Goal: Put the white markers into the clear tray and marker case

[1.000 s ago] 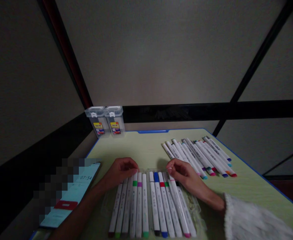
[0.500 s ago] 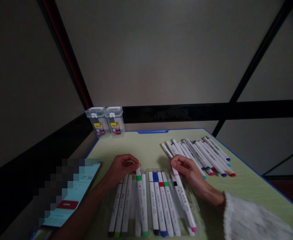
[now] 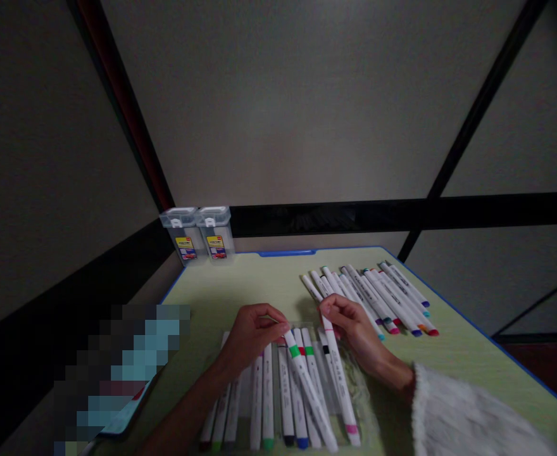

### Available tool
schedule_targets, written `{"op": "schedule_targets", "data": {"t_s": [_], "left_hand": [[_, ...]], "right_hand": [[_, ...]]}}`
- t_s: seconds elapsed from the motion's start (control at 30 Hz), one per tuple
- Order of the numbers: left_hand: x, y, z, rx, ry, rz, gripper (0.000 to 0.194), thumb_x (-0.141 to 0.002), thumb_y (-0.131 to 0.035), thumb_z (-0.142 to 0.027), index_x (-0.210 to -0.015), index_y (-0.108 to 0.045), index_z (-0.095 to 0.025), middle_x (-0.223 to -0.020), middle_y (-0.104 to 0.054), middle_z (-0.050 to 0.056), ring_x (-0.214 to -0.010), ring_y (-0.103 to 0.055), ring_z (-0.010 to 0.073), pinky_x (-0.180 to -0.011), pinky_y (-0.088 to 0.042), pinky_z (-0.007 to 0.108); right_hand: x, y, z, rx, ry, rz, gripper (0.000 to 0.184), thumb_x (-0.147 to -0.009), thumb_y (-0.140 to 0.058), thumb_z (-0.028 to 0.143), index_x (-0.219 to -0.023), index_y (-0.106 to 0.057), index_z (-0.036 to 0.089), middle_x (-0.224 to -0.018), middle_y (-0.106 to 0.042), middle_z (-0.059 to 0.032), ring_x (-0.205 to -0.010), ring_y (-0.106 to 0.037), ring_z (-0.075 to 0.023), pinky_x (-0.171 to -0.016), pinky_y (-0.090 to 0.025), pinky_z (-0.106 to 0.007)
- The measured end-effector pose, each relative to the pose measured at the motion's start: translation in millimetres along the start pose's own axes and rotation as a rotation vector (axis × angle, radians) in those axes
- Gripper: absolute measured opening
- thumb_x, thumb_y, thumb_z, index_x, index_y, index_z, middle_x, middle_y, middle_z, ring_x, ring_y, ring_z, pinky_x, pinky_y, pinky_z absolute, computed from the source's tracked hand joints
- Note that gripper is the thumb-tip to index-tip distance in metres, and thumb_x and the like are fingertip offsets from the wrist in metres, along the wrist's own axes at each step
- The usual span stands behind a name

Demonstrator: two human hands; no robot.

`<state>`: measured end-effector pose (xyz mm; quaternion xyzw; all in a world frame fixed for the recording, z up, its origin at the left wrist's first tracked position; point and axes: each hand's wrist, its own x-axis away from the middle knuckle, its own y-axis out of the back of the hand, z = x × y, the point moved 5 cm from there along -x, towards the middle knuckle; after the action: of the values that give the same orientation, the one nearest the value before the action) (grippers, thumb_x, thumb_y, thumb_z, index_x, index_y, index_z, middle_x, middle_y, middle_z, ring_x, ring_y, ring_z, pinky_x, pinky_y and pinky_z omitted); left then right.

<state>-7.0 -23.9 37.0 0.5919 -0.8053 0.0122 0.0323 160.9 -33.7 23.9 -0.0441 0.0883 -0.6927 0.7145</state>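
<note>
My left hand (image 3: 258,335) pinches the top end of a white marker with a green band (image 3: 311,387), which slants down to the right across other markers. The fingers of my right hand (image 3: 354,326) are closed on the upper end of a white marker with a pink tip (image 3: 340,380). Under both hands lies a clear plastic tray (image 3: 366,405) with several white markers in it. One tray marker with a black band (image 3: 326,349) lies just left of the pink one. My left forearm partly covers the markers at the tray's left side.
Loose white markers (image 3: 371,294) lie in a pile at the back right of the table (image 3: 250,278). Two clear lidded boxes (image 3: 216,235) stand at the back left corner. A phone, partly blurred out, (image 3: 131,408) lies at the left edge.
My left hand has moved right with the green-banded marker, from the tray's left half to over the markers near its middle. My right hand still holds the pink-tipped marker, nearly unmoved.
</note>
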Motion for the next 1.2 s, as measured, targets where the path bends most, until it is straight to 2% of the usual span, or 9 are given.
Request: {"op": "schedule_targets", "data": {"t_s": [0.27,0.7,0.83,1.03,1.2], "left_hand": [[-12.6,-0.8,-6.1,-0.001,-0.022,-0.072,0.020,-0.053,-0.072,-0.026,-0.057,-0.058,-0.012,-0.063,-0.062,0.000,-0.060,-0.060,0.0119,-0.057,-0.051,0.023],[-25.2,-24.4,13.0,-0.042,0.011,0.145,0.012,-0.057,-0.067,-0.020,-0.061,-0.061,-0.011,-0.056,-0.062,0.000,-0.056,-0.061,0.0128,-0.059,-0.050,0.025],[-23.0,-28.6,9.7,-0.126,-0.096,0.220,0.012,-0.065,-0.059,-0.020,-0.070,-0.066,-0.011,-0.071,-0.067,0.004,-0.069,-0.063,0.0158,-0.066,-0.050,0.027],[-18.2,-26.1,1.5,-0.384,-0.244,0.232,0.030,-0.076,-0.043,-0.017,-0.098,-0.063,-0.011,-0.101,-0.066,0.010,-0.095,-0.059,0.0195,-0.087,-0.043,0.033],[-12.1,-25.2,-2.5,-0.461,-0.317,0.382,0.039,-0.076,-0.036,-0.009,-0.109,-0.055,-0.014,-0.100,-0.067,0.005,-0.100,-0.056,0.0172,-0.092,-0.036,0.032]], "right_hand": [[-2.3,2.0,-1.8,-0.039,0.007,-0.027,0.025,-0.064,-0.066,0.038,-0.062,-0.052,0.017,-0.046,-0.038,0.0077,-0.039,-0.028,-0.0059,-0.039,-0.017,-0.020],[-3.6,2.3,-2.0,-0.121,0.003,-0.036,0.023,-0.065,-0.066,0.036,-0.062,-0.054,0.017,-0.045,-0.040,0.0077,-0.039,-0.027,-0.0050,-0.039,-0.016,-0.020],[-3.5,2.3,-2.8,-0.149,0.000,-0.023,0.022,-0.065,-0.067,0.034,-0.062,-0.054,0.016,-0.045,-0.041,0.0078,-0.039,-0.028,-0.0046,-0.039,-0.017,-0.019],[-3.4,2.0,-3.3,-0.158,-0.005,-0.027,0.024,-0.065,-0.068,0.035,-0.060,-0.054,0.016,-0.045,-0.041,0.0078,-0.039,-0.028,-0.0042,-0.039,-0.017,-0.019],[-4.1,3.1,-4.0,-0.155,-0.008,-0.032,0.024,-0.063,-0.069,0.035,-0.061,-0.054,0.016,-0.045,-0.042,0.0074,-0.039,-0.029,-0.0044,-0.039,-0.018,-0.019]]}}
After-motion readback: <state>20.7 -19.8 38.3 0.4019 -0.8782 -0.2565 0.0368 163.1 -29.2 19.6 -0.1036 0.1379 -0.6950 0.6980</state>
